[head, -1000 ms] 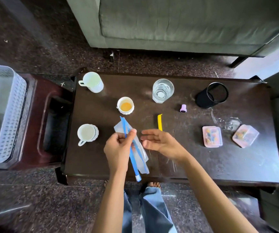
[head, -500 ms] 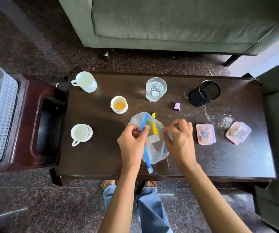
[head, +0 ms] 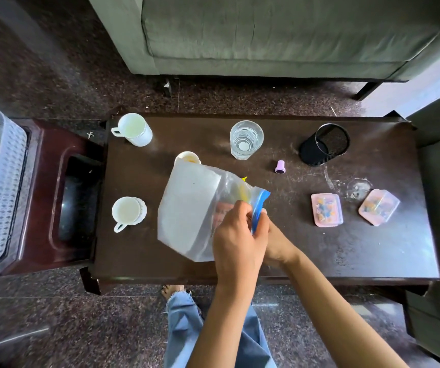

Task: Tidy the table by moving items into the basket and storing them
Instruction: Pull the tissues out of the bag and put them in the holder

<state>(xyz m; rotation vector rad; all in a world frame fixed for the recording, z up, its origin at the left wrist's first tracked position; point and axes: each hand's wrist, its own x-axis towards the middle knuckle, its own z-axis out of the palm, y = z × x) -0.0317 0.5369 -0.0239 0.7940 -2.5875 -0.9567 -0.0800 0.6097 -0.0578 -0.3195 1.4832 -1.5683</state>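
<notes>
A clear zip bag with a blue seal strip is lifted over the middle of the dark table, spread out to the left. My left hand grips its blue-edged mouth from above. My right hand lies partly behind the left and pinches the same blue strip. A yellow item shows through the plastic near the mouth. The white lattice basket stands on a red stool at the far left.
On the table stand a white mug, a white cup, a small cup with orange liquid half behind the bag, a water glass, a black mesh pen holder, a purple cap and two pink boxes. A sofa is behind.
The bag has been lifted and swung out to the left. Both hands have come together at its blue strip, the left hand now over the right.
</notes>
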